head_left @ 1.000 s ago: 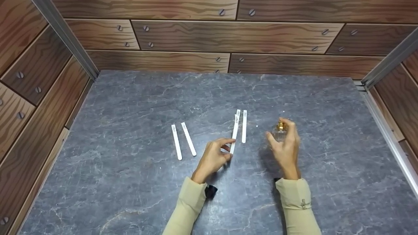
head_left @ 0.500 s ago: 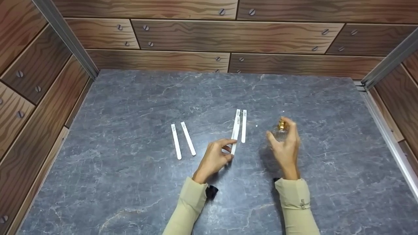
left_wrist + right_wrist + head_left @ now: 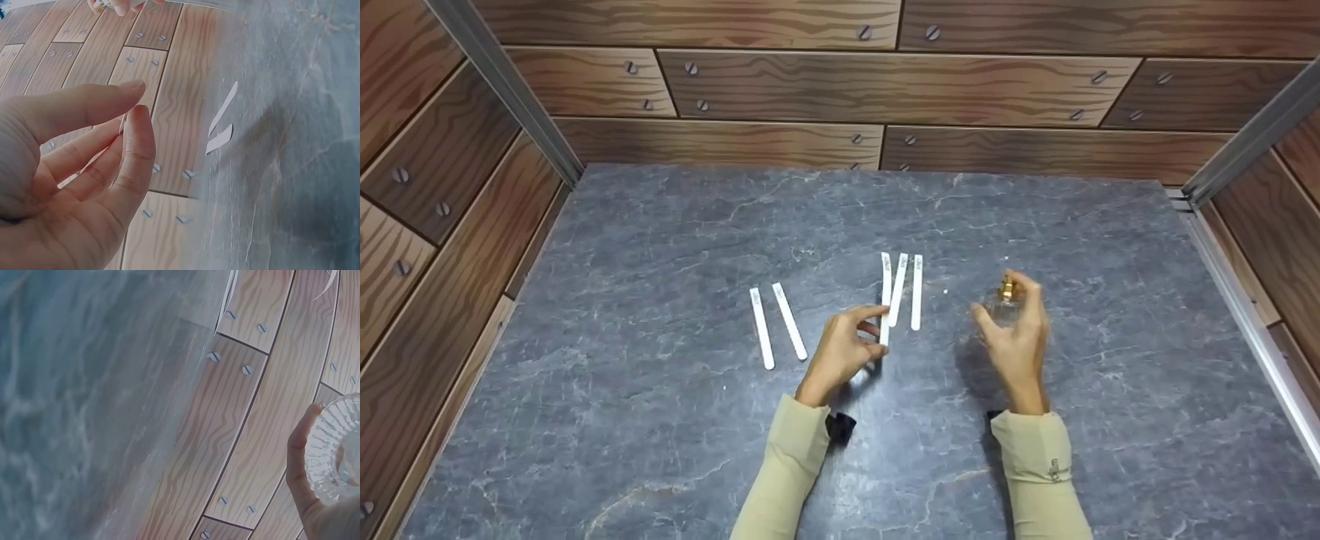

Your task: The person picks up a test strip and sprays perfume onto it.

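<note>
Head view: left hand [image 3: 840, 352] pinches strip [image 3: 885, 296] (pointing away).

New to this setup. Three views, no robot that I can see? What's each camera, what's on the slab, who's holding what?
There is no machine here: a person works with two bare hands. The wide picture comes from a camera on the person's head, looking down at a grey stone-look table with wood-pattern walls around it. The other two come from cameras worn on each wrist, so they look skewed and very close.

The left hand pinches one white paper strip. Two more strips lie just beside it, and another pair lies further left.

The right hand holds a small clear glass bottle with a gold top; the right wrist view shows its ribbed glass.
</note>
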`<action>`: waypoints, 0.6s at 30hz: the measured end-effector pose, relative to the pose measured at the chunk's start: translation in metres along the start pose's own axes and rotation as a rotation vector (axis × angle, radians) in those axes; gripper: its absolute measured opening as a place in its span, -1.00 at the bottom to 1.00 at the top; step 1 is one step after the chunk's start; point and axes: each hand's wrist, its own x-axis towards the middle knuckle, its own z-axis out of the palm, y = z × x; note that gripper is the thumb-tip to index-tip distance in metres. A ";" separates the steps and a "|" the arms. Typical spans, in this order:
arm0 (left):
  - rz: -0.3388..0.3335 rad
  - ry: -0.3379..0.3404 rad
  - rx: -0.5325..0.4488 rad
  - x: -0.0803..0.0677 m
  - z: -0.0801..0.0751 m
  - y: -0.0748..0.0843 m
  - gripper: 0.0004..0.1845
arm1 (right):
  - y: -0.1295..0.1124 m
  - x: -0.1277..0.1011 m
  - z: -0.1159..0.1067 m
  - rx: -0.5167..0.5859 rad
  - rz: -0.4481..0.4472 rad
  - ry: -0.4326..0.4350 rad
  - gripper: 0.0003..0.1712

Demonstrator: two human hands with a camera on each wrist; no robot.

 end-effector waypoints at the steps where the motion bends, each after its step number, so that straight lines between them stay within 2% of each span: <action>1: -0.005 0.002 0.002 0.002 0.000 0.000 -0.40 | 0.000 0.000 0.000 0.001 0.003 0.002 -0.33; 13: -0.057 0.027 -0.021 0.012 -0.003 -0.006 -0.46 | 0.000 0.000 -0.002 0.035 0.022 0.013 -0.33; 18: -0.067 0.038 0.001 0.017 -0.004 -0.007 -0.50 | -0.002 0.000 -0.002 0.039 0.045 0.017 -0.33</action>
